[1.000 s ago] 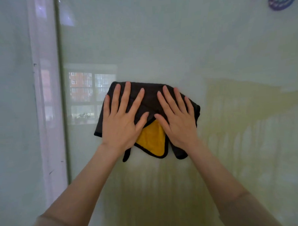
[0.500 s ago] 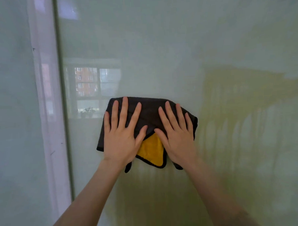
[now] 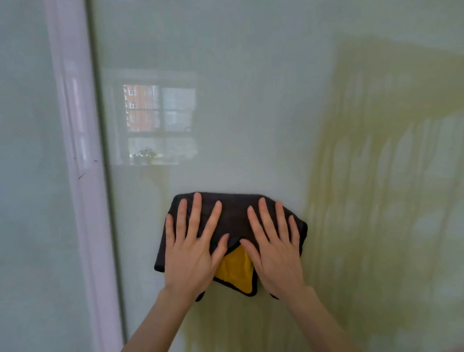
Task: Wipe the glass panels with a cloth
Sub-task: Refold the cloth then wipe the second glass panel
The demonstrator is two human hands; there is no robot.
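A folded dark cloth [image 3: 234, 215] with a yellow inner side lies flat against the large pale-green glass panel [image 3: 248, 95] in the lower middle of the view. My left hand [image 3: 193, 252] presses on the cloth's left half with straight, spread fingers. My right hand [image 3: 275, 249] presses on the right half the same way, thumbs nearly meeting over the yellow fold. A second glass panel [image 3: 21, 185] stands to the left.
A white vertical frame post [image 3: 83, 182] separates the two panels. A window with an orange building is reflected in the glass [image 3: 160, 123] above the cloth. Yellowish streaky marks [image 3: 386, 195] cover the glass to the right and below.
Both hands have slid the cloth downward on the glass, away from the reflected window. The hands keep the same flat pose on the cloth.
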